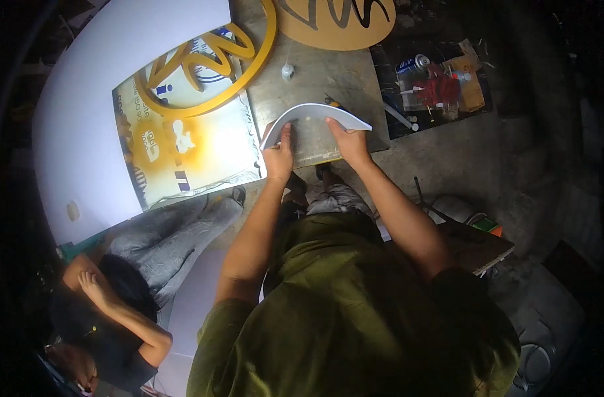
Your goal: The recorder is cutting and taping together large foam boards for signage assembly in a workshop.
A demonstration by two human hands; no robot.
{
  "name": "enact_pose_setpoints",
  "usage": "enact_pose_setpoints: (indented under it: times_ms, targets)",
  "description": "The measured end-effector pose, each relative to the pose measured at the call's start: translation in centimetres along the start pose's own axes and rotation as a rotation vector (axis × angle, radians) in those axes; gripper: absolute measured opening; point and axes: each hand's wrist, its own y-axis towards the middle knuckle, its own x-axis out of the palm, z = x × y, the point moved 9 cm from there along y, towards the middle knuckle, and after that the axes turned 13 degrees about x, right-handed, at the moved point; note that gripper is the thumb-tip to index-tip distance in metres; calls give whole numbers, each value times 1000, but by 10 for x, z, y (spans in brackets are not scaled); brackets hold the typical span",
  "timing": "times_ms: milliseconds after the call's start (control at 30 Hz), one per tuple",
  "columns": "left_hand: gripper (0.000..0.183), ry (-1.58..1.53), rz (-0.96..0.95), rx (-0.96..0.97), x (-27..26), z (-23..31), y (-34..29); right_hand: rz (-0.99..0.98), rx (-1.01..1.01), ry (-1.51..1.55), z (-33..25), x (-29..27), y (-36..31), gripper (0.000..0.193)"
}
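A white flexible strip (313,110) is bent into an arch between my two hands, over the near part of the work table. My left hand (278,155) grips its left end, thumb on the inner side. At the other end my right hand (350,143) holds it the same way, and the tip sticks out past my fingers. Behind the strip, near its right half, lies a small dark tool (332,102), partly hidden. A small white bottle (287,71) stands on the table beyond the arch.
A gold ring with looping strokes (265,49) lies at the left over a paint-stained printed sheet, beside a large white panel (70,152). A gold disc (341,36) is at the back. Right: a spray can (417,63), red material (441,89), cardboard (470,92). Another person (117,298) sits lower left.
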Motion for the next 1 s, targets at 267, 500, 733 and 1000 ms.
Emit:
enact_pose_setpoints:
  times_ms: [267,500,733,1000]
  targets:
    - [31,29,-20,14,1,-7,0,3,40,-8,2,0,1,27]
    - [31,25,50,-6,-10,10,-1,35,-55,-19,-12,-4,-7,29]
    - [33,153,-160,-263,-25,-56,-44,-56,-31,-234,41,-3,-7,36]
    - [30,121,-146,-380,-21,-80,-68,-77,105,-366,77,6,-4,42]
